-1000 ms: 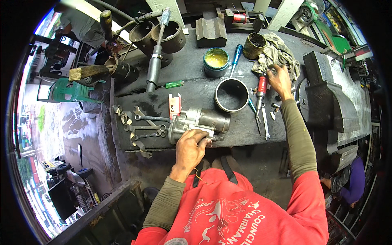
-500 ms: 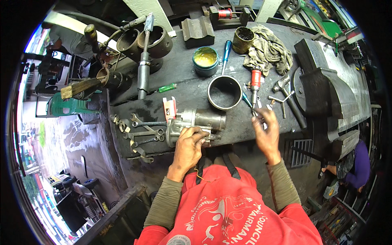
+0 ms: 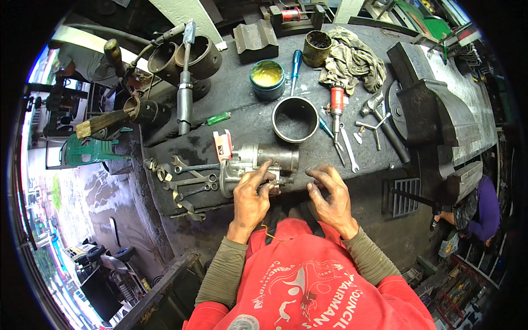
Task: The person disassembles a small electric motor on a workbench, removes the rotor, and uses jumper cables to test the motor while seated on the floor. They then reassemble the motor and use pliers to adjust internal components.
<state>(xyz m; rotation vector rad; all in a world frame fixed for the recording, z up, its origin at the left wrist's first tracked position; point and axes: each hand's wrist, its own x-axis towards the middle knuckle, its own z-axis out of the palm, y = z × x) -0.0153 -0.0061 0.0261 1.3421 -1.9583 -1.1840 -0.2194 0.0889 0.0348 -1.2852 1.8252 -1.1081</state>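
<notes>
After your right hand (image 3: 333,201) left the red-handled tool (image 3: 336,102), it came to four o'clock of the motor (image 3: 278,157), fingers curled, though whether they pinched anything could not be told. Your left hand (image 3: 250,201) kept hold of the motor's near side on the worktop (image 3: 242,124), at half past seven from the metal ring (image 3: 280,131), so both hands seemed gathered for joint work.

Left grip (image 3: 251,204) on grey metal motor (image 3: 279,157)
</notes>
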